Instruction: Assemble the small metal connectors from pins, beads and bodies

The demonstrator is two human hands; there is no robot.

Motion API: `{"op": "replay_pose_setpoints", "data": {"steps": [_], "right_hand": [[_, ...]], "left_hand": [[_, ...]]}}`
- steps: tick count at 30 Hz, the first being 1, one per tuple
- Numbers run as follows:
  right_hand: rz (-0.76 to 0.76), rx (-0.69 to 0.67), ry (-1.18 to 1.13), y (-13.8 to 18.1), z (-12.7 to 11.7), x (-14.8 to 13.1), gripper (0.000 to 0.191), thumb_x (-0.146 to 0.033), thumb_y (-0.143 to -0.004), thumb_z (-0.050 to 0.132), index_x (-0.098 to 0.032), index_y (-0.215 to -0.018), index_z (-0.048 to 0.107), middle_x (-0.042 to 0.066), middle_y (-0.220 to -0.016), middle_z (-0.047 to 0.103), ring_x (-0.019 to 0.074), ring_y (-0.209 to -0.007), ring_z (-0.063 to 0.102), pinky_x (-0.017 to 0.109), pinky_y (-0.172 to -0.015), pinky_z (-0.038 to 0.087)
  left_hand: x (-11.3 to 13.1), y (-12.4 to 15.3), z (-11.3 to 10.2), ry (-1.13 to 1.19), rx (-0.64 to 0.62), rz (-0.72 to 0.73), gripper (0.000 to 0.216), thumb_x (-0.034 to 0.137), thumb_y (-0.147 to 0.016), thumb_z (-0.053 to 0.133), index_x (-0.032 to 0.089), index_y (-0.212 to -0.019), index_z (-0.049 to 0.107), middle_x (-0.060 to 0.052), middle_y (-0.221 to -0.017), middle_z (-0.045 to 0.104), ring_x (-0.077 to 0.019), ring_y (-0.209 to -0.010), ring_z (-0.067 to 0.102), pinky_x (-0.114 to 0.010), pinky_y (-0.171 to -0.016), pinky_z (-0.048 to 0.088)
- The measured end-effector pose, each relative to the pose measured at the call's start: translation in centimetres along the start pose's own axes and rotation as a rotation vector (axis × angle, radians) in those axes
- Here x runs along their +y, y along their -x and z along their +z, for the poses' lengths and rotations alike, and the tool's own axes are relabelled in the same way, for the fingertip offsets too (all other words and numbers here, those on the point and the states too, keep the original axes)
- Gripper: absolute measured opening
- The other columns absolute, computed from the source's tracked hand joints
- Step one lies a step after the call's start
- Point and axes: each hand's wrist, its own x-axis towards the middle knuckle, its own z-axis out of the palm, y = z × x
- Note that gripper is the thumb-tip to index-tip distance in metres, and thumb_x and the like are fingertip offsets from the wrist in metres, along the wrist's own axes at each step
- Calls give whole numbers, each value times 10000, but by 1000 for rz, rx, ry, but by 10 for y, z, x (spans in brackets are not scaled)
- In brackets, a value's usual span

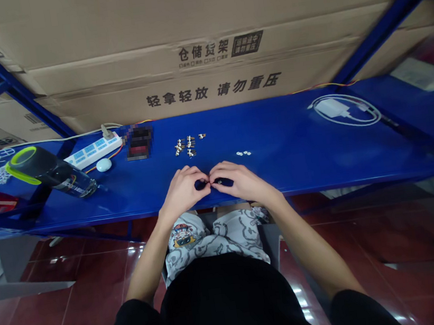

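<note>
My left hand [185, 189] and my right hand [239, 180] meet above the front edge of the blue shelf [288, 158]. Thumb and forefinger of each are pinched, the tips touching or nearly so. Whatever sits between the fingertips is too small and hidden to name. Beyond my left hand lie several small white-and-brown parts with thin prongs [190, 142] in loose rows, one of them a little apart. A short line of small white pieces [243, 153] rests past my right hand.
At left a dark bottle with a lime-rimmed lid [48, 171] leans on its side near a white power strip [95, 151], a rounded white object [104, 165] and a blurred dark item [140, 143]. A charger with coiled cable [333, 109] lies right. Cardboard [197, 16] stands behind.
</note>
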Motion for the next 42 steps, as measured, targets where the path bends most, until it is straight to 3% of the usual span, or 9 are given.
{"op": "replay_pose_setpoints", "data": {"steps": [28,36,42], "right_hand": [[-6,-122,-62,-1,-11,-3,93,-163,-914,549,-217,-909,625,73,-1093,602,212,-994,570,374,-895,474],[21,-116,-38,1,-16,0,95,-145,-894,550,-210,-884,619,69,-1069,612,200,-940,589,359,-864,480],[34,-79,-58,4,-22,5,131,-213,-956,525,-217,-906,647,78,-1050,667,214,-941,627,369,-861,499]], "left_hand": [[9,-1,5,-80,-14,-26,80,279,-874,650,232,-837,703,-2,-959,712,-229,-930,555,-379,-843,368],[5,0,0,-78,23,-85,142,202,-884,624,264,-885,751,3,-983,708,-229,-959,565,-398,-898,378],[-3,3,-8,-86,27,-87,164,207,-912,617,273,-930,766,-2,-1005,711,-232,-972,563,-403,-897,385]]}}
